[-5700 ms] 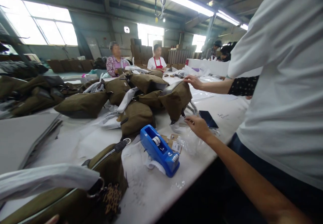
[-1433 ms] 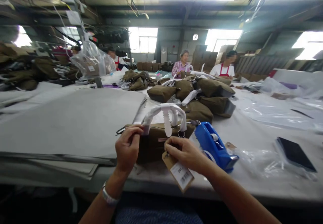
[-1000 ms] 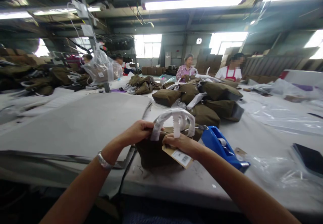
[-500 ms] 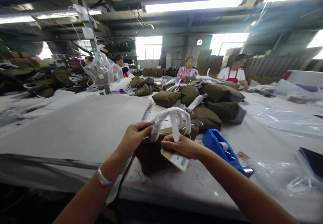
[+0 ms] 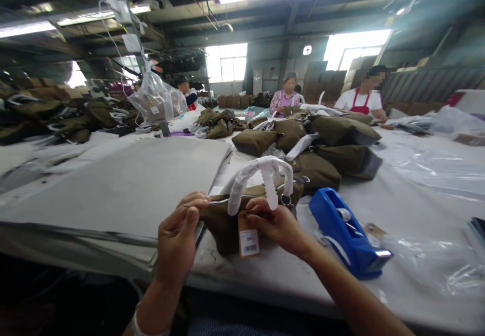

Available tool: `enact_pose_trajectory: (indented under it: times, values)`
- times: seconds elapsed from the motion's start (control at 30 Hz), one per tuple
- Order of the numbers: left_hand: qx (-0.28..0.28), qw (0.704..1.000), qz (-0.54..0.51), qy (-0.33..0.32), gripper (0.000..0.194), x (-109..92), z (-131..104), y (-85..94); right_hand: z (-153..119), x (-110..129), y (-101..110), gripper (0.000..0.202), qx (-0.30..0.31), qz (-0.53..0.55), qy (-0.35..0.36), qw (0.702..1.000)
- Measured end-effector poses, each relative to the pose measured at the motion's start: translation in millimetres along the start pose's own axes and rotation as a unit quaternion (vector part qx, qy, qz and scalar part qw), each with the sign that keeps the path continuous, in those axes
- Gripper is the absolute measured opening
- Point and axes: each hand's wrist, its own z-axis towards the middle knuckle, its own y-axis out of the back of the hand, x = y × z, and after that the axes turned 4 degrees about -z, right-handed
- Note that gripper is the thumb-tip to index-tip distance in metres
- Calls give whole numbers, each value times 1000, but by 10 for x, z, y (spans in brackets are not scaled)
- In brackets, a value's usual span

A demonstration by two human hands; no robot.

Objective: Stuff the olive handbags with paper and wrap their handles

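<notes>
An olive-brown handbag (image 5: pixel 220 227) stands on the table in front of me, its zipper running along the top. White wrapping covers its arched handles (image 5: pixel 238 187), and a white strip with a wavy edge hangs from them. My left hand (image 5: pixel 180 235) is at the bag's left top corner, fingers stretched out along the zipper end and thumb apart. Beside the handles, my right hand (image 5: pixel 278 225) pinches the top of a brown hang tag (image 5: pixel 249 245). The tag, with its white barcode label, hangs against the bag's front.
Right of the bag sits a blue tape dispenser (image 5: pixel 346 235), with clear plastic bags (image 5: pixel 428 265) beyond it. More olive bags (image 5: pixel 341 134) are piled behind. Large grey sheets (image 5: pixel 125 184) lie on the left. Several people work across the table.
My left hand has loosened from beside the handle and shifted left to the bag's corner. The tag has swung from slanted to nearly upright in my right hand. The view has shifted slightly.
</notes>
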Motion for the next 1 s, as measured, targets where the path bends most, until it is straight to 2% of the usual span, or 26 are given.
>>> enact_pose_trajectory:
  times: [0.07, 0.13, 0.2, 0.37, 0.5, 0.63, 0.77, 1.0]
  values:
    - [94, 992, 62, -48, 14, -66, -65, -61, -33, -22, -35, 17, -19, -39, 16, 999]
    - [189, 972, 133, -39, 14, -82, -119, -121, -55, -39, -68, 19, -37, -71, 23, 997]
    - [228, 953, 197, -12, 19, -29, -156, -162, -71, -56, -100, 17, -62, -78, 23, 995]
    - [189, 938, 290, -1, 23, 189, -198, -188, -91, -77, -176, 18, -121, 0, 9, 993]
    - [198, 937, 287, 31, 20, 223, -222, -227, -78, -44, -249, 15, -154, 7, 16, 988]
    - [166, 947, 272, 41, 18, 226, -240, -246, -67, -31, -305, 14, -176, -67, 36, 981]
    - [169, 948, 263, 52, 17, 246, -244, -218, -74, -25, -294, 19, -219, -159, 124, 955]
    - [165, 951, 248, 77, 20, 269, -240, -204, -63, -27, -244, 22, -197, -256, 199, 925]
